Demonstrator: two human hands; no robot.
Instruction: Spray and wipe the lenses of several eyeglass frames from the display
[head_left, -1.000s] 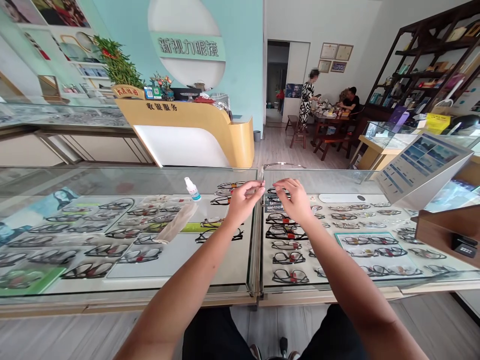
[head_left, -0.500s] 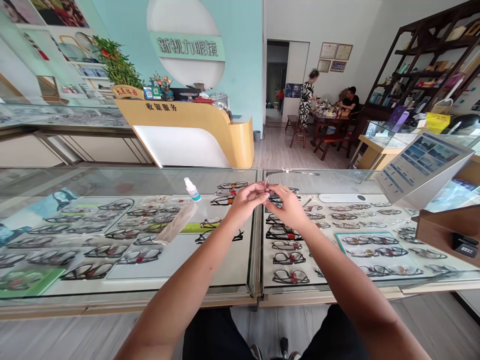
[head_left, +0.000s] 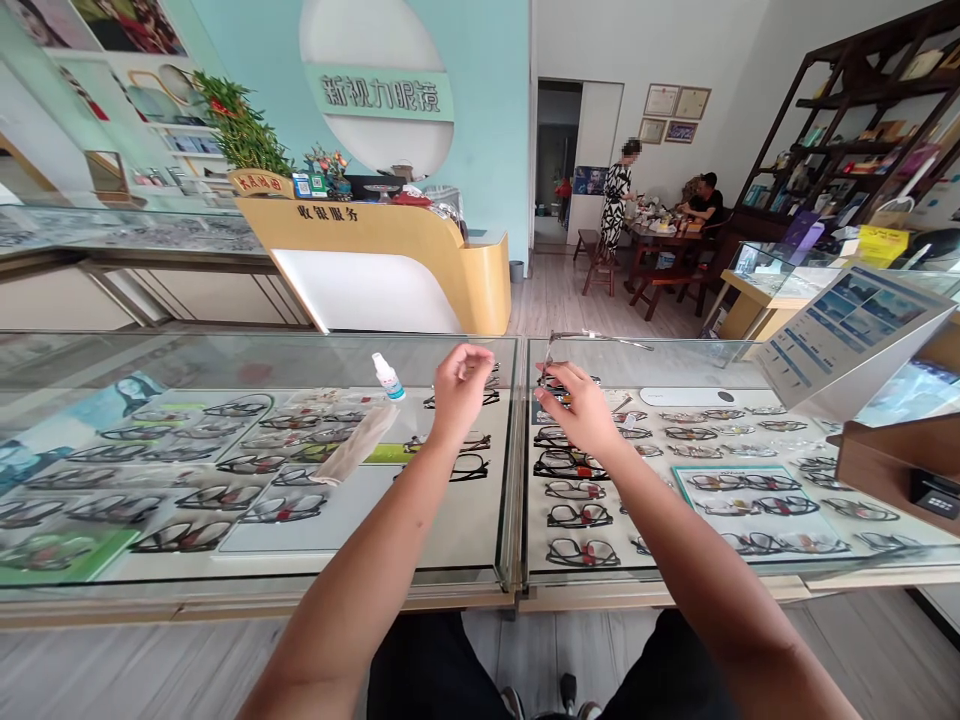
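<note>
A pair of thin-framed eyeglasses (head_left: 551, 350) is pinched between the thumb and fingers of my right hand (head_left: 581, 405). One temple stretches to the right above that hand, while much of the frame is hidden or hard to make out. My left hand (head_left: 461, 390) is apart from the glasses, hovering over the glass counter with its fingers loosely bent; I see nothing in it. To its left, a white spray bottle (head_left: 388, 378) with a blue label stands on the glass counter (head_left: 187, 590). A pale cloth or soft pouch (head_left: 356, 445) lies nearer me.
Rows of eyeglasses (head_left: 579, 515) are displayed under the glass. At the right stand a tilted info board (head_left: 847, 335) and a brown box (head_left: 885, 465). Beyond the counter are a cashier desk (head_left: 480, 290) and two people by a wooden table (head_left: 660, 235).
My left hand has let go of the eyeglasses and moved left. My right hand keeps hold of them, and they have shifted slightly right and up.
</note>
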